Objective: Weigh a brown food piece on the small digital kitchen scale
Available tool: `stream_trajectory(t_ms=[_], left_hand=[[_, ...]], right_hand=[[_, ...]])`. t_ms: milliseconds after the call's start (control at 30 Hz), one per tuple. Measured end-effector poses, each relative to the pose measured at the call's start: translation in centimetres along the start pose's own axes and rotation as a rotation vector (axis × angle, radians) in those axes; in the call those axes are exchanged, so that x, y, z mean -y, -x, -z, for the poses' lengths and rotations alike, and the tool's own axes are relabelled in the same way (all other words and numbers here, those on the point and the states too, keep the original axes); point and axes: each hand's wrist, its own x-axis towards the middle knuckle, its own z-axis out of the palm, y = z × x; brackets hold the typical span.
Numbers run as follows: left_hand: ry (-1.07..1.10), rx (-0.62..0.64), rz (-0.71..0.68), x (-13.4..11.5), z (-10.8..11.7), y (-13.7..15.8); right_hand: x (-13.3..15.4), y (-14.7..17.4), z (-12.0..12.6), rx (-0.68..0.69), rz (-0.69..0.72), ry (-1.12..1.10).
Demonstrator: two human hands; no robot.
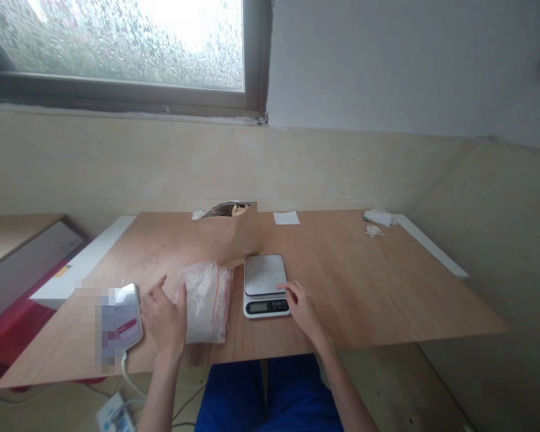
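My left hand [164, 315] hovers over the table between a phone [128, 315] and a stack of clear zip bags [202, 303]. Its thumb and fingers are apart, and nothing is held. My right hand [302, 306] is at the right side of a white kitchen scale [266, 306]. The index finger stretches out over the edge of the scale's metal plate [264, 275]; whether it touches cannot be made out. No item lies on the plate. The other right fingers curl loosely, with nothing visible in them. The scale's display looks blank.
Behind the zip bags stands an unsealed brown paper pouch [238, 231] with light pieces inside. A white paper [287, 218] lies by the wall, and crumpled tissues [378, 217] lie at the back right. The phone's white cable [126, 372] hangs over the front edge.
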Motion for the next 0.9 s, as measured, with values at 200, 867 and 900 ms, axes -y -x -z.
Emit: stream_trajectory(t_ms=[200, 867, 900], left_hand=[[0.175, 0.177, -0.318, -2.0, -2.6, 1.4], [-0.340, 0.577, -0.426, 0.9, -6.4, 4.1], [-0.339, 0.572, -0.430, 0.9, -6.5, 4.1]], right_hand=[[-0.5, 3.1, -0.8, 0.055, -0.059, 0.022], [3.3, 2.1, -0.5, 0.390, -0.285, 0.659], [3.2, 2.1, -0.6, 0.393, -0.291, 0.666]])
